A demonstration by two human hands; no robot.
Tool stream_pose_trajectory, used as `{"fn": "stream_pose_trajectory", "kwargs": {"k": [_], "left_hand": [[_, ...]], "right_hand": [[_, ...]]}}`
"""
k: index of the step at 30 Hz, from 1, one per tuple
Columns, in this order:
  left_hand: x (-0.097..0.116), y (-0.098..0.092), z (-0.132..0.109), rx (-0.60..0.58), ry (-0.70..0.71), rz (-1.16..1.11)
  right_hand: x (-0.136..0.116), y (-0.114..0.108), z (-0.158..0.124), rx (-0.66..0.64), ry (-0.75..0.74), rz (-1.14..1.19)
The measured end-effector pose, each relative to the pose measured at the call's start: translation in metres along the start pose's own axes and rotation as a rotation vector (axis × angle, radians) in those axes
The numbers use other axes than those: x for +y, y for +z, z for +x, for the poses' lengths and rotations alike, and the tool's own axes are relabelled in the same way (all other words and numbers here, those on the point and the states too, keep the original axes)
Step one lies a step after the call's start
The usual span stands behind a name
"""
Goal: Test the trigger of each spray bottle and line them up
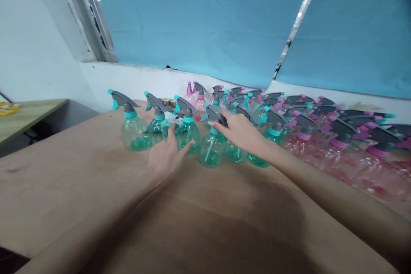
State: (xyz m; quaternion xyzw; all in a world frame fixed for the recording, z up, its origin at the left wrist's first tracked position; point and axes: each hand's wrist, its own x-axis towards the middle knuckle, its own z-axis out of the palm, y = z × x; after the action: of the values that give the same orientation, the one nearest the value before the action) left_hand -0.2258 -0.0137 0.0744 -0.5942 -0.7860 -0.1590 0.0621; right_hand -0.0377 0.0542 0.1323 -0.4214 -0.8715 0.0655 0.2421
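Green transparent spray bottles with grey heads and turquoise collars stand in a row on the table. My right hand (pixel 239 129) has its thumb and a finger about the grey head of one green spray bottle (pixel 212 150), which stands upright. To its left, my left hand (pixel 165 152) is open, thumb and forefinger spread, in front of another green spray bottle (pixel 192 133). Whether it touches that bottle I cannot tell. Further left are a green spray bottle (pixel 159 126) partly behind my left hand and a green spray bottle (pixel 133 130) at the row's end.
Several pink spray bottles (pixel 334 158) crowd the right side, partly behind my right forearm. More pink bottles (pixel 199 105) stand at the back near the white ledge (pixel 141 79). A blue sheet (pixel 192 21) covers the window. Another table (pixel 38 109) is at far left.
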Motion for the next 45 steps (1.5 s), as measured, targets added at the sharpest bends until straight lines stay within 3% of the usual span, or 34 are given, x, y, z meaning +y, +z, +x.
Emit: {"fn": "stream_pose_trajectory", "kwargs": {"k": [5,10,16,23,30,33,38,45], "left_hand": [[0.009,0.001,-0.04,-0.044,0.136,-0.212],[0.032,0.011,-0.075,-0.036,0.296,-0.363],[0.06,0.019,-0.092,-0.122,0.411,-0.597],[0.104,0.032,-0.11,-0.206,0.472,-0.602],[0.145,0.04,-0.119,-0.261,0.558,-0.691],[0.161,0.047,-0.121,-0.279,0.605,-0.749],[0.186,0.058,-0.118,-0.301,0.656,-0.784],[0.195,0.063,-0.1,-0.305,0.752,-0.701]], "right_hand": [[0.001,-0.003,-0.027,0.069,-0.076,-0.045],[0.004,-0.012,-0.057,0.123,-0.134,0.029],[0.017,-0.034,-0.092,0.081,-0.205,0.196],[0.052,-0.046,-0.128,0.115,-0.072,0.244],[0.083,-0.051,-0.16,0.123,-0.002,0.592],[0.096,-0.049,-0.166,0.184,0.025,0.71],[0.114,-0.048,-0.167,0.161,0.018,0.892],[0.135,-0.043,-0.165,0.234,0.028,0.813]]}}
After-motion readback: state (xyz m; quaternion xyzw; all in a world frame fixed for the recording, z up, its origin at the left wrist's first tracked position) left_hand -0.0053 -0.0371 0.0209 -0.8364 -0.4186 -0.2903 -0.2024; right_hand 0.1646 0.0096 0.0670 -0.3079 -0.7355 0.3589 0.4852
